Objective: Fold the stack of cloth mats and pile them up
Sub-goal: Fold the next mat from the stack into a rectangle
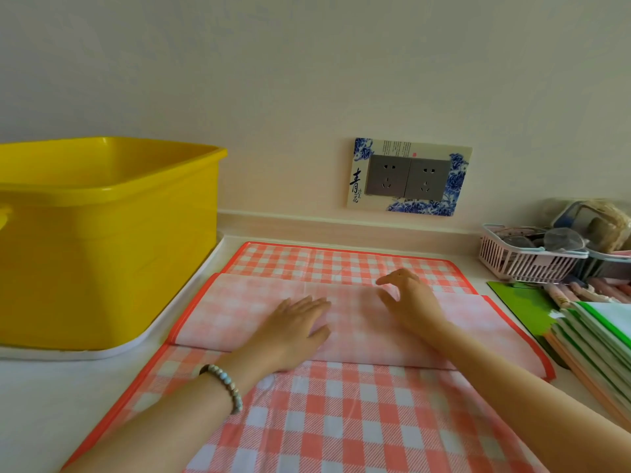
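Pressing the folded flap (pixel 239 312) of the checked mat (pixel 341 421), left hand (pixel 293 331) spread flat; right hand (pixel 409 302) loosely open at 1 o'clock. Crease runs 9-to-3, left hand nearer. Mat stack (pixel 601 339) at 3 o'clock.

checked mat (pixel 358 421), part folded, flat

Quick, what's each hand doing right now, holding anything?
Left hand: open, pressing flat on the folded checked cloth mat.
Right hand: open, fingers loosely bent over the mat, holding nothing.
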